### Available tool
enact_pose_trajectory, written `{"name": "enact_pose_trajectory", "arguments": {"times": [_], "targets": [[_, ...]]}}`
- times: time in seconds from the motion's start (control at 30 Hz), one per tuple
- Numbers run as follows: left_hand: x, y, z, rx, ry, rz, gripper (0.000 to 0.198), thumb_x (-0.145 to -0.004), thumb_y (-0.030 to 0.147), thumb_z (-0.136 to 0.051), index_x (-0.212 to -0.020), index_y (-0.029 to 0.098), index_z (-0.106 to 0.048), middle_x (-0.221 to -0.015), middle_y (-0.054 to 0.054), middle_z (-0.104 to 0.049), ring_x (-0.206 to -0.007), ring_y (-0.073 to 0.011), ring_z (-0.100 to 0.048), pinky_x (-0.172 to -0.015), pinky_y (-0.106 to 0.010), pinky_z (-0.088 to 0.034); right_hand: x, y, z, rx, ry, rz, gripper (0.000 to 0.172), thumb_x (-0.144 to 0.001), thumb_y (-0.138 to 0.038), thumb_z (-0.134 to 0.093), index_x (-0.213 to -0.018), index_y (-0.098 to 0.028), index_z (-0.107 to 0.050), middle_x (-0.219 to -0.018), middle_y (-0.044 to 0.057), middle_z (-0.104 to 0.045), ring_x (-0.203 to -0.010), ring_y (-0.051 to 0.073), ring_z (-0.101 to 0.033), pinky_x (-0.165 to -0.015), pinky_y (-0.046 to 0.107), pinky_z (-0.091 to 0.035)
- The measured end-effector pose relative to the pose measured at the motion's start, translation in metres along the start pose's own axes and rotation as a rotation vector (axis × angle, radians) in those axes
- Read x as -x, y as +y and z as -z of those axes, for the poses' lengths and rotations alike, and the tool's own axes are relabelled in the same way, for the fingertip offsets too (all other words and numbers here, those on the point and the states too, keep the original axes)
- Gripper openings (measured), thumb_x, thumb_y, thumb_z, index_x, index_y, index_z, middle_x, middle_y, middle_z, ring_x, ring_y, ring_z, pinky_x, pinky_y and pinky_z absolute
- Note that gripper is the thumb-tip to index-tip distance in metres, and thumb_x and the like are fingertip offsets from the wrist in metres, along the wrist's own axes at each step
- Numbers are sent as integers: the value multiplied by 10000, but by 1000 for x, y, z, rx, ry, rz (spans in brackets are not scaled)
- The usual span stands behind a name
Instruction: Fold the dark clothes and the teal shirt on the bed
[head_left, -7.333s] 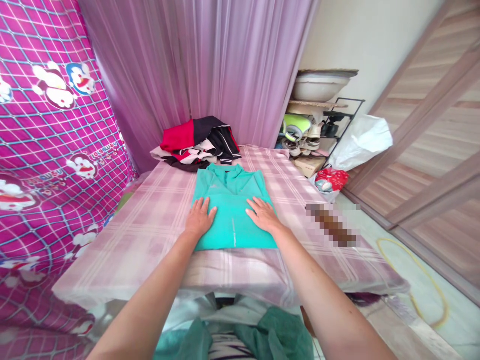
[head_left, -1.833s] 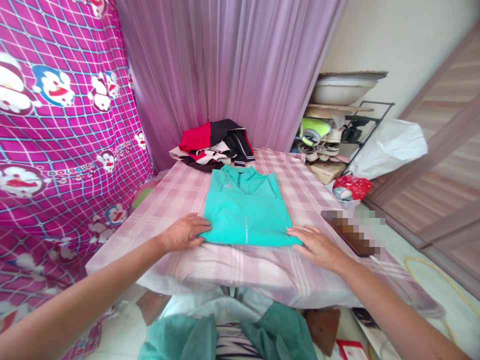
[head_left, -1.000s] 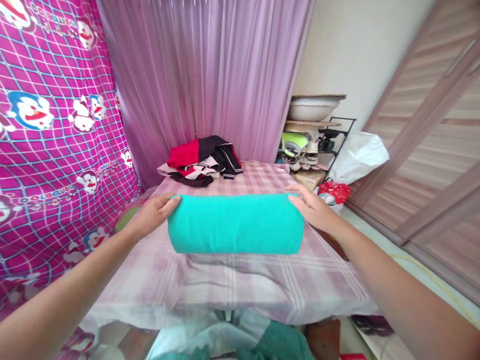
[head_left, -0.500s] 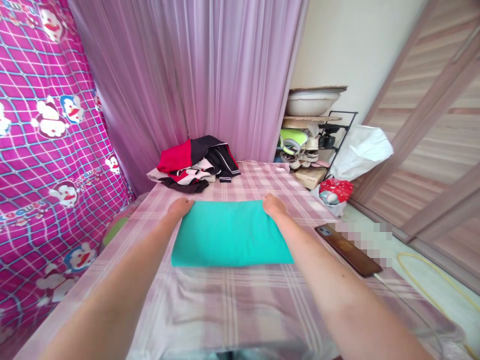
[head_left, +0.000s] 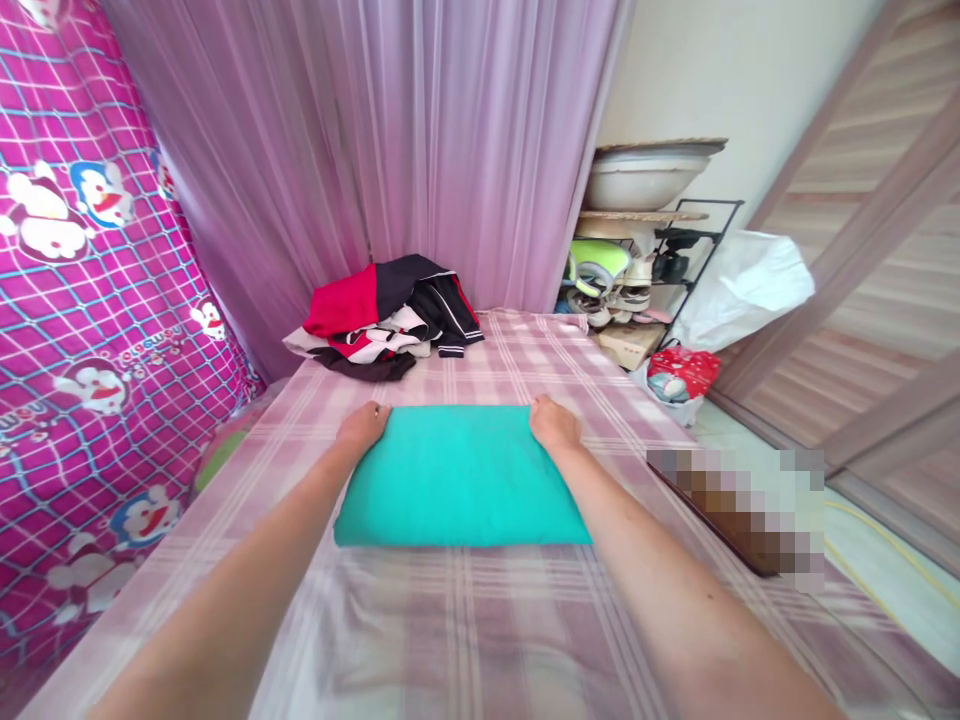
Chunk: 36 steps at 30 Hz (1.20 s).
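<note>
A teal cloth, folded into a wide rectangle, lies on the plaid table cover in front of me. My left hand has its fingers closed on the cloth's far left corner. At the far right corner, my right hand grips the same cloth. The fingertips of both hands are partly hidden by the fabric and the knuckles. Behind the cloth sits a crumpled pile of red, black and white clothes.
A phone, partly blurred, rests on the right side of the cover. Past the far right corner stand a rack with shoes, a white basin and a red bag. Purple curtains hang behind.
The view has shifted slightly, so the background sits a little differently in the frame. Both hands still hold the far corners, and the teal cloth looks slightly larger and nearer.
</note>
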<state>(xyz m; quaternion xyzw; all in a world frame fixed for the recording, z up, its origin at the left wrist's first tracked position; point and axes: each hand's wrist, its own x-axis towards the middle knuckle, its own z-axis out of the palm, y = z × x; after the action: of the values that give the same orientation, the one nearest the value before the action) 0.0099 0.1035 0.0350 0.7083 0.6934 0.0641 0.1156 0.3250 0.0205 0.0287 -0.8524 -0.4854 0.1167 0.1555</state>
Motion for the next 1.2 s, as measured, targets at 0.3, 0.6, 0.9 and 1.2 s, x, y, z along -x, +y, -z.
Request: {"name": "enact_pose_trajectory", "arguments": {"times": [0.3, 0.6, 0.9, 1.2], "targets": [[5, 9, 20, 112, 32, -104, 587, -896, 541, -435, -1365, 199, -523, -1370, -109, -614, -1233, -283, -589, -986, -361, -464, -14, 21, 26, -253, -130, 176, 344, -946, -431, -501, -1098, -191, -695, -1068, 79, -739, -990, 238, -671, -827, 296, -506], [18, 13, 11, 101, 35, -38, 578, -933, 477, -387, -1401, 157, -497, -1359, -140, -616, -1248, -286, -580, -1010, -368, -456, -15, 38, 17, -267, -98, 180, 378, -976, -429, -430, -975, -190, -723, -1072, 100, -739, -994, 231, -666, -805, 273, -483], [44, -23, 15, 268, -55, -25, 704, -863, 605, -422, -1401, 157, -495, -1232, -136, -688, -1090, -283, -669, -919, -375, -507, 2, 93, 32, -366, -244, 45, 251, -940, -302, -510, -856, -173, -709, -804, 81, -749, -730, 174, -696, -639, 247, -523], [55, -11, 6, 187, -58, -52, 736, -851, 552, -511, -1459, 153, -399, -1402, -167, -574, -1250, -308, -572, -1011, -401, -450, 10, 90, 7, -286, -245, 190, 146, -818, -194, -637, -927, -180, -734, -928, 51, -769, -835, 185, -697, -716, 254, -514]]}}
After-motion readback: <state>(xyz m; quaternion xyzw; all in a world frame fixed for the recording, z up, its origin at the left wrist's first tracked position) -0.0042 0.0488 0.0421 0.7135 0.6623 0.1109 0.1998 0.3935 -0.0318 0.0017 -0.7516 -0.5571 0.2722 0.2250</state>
